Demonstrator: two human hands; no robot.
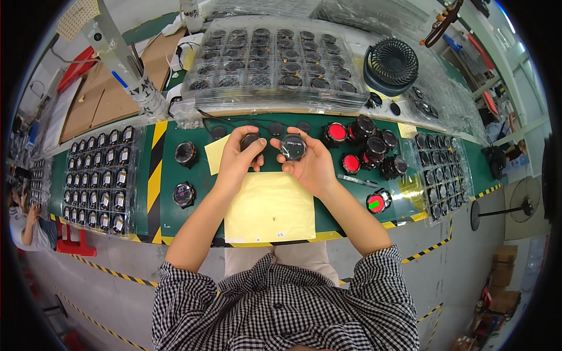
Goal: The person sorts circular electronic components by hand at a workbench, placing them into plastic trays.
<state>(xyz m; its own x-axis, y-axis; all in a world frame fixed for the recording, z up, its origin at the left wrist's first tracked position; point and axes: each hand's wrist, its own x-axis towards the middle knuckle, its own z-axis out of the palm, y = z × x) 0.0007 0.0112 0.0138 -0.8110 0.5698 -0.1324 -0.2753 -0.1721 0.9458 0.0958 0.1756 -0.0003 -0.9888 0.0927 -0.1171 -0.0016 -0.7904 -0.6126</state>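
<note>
My left hand (239, 157) is closed round a dark round watch body (249, 141), with the thumb lying over it. Close beside it, my right hand (310, 162) grips a second round watch (293, 147), whose black face is turned up and shows small light and green marks. Both hands are above the far edge of a yellow sheet (269, 207) on the green table mat (213, 200). Left of my left forearm, two black watches (184, 194) stand apart. By my right hand are several stacked watches (374, 146), some with red screens, and a watch with a red and green screen (378, 202).
Clear trays of watch parts lie at the left (96, 178) and right (439, 175). A stacked parts tray (275, 64) and black fan (391, 65) stand behind. A marker pen (357, 180) lies right of my hand. Another person (32, 222) sits far left.
</note>
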